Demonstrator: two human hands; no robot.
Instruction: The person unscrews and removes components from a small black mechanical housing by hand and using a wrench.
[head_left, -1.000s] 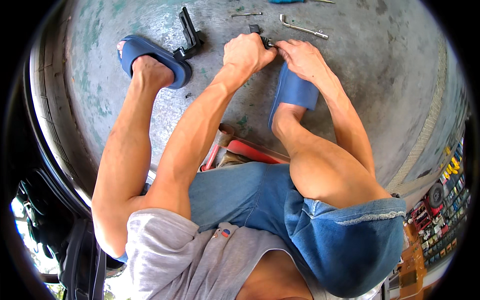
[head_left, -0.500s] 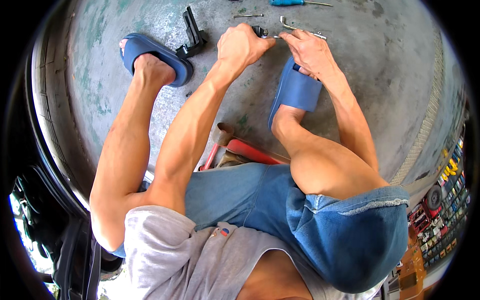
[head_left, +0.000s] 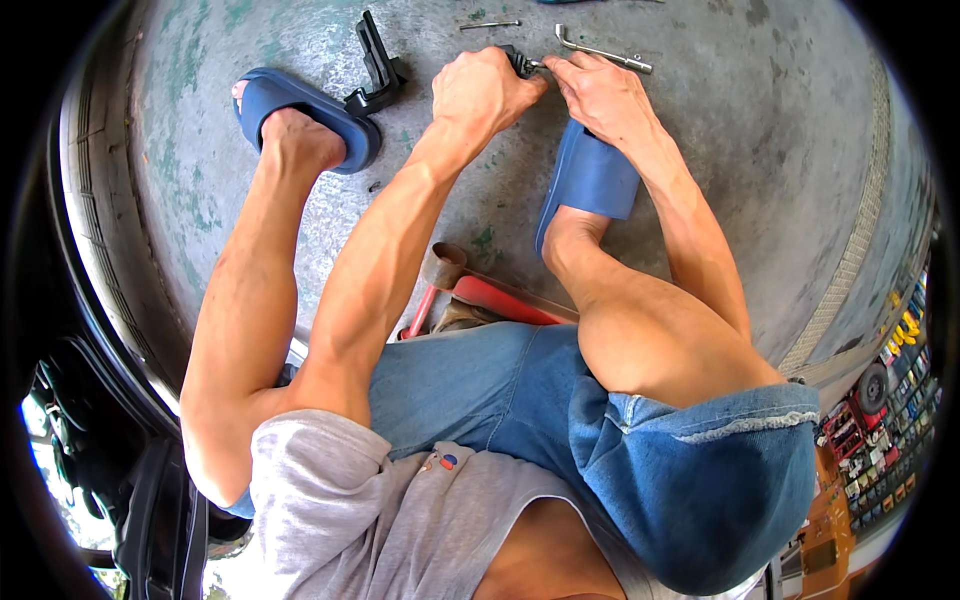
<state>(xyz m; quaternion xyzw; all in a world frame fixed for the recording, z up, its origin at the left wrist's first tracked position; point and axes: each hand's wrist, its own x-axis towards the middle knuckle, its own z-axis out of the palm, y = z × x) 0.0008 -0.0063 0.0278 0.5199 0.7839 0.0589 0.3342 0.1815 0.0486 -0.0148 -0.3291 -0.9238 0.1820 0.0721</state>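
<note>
The left hand is curled with its back to the camera, closed around a small black part with a metal end that pokes out past the knuckles toward the right hand. Most of its fingers are hidden behind the hand. The right hand is half bent, its thumb and forefinger drawn nearly together at the metal end; whether they grip it or only touch it, I cannot tell. The black part therefore sits between the two hands, above the concrete floor.

Just beyond the right hand lies an L-shaped socket wrench, and beyond the left hand a thin metal rod. To the left of the left hand, a black angled bracket rests by the left blue slide sandal. The right blue slide sandal is below the right hand, its toe end covered from view. Nearer the body than both hands are a rusty cylinder and a red metal piece.
</note>
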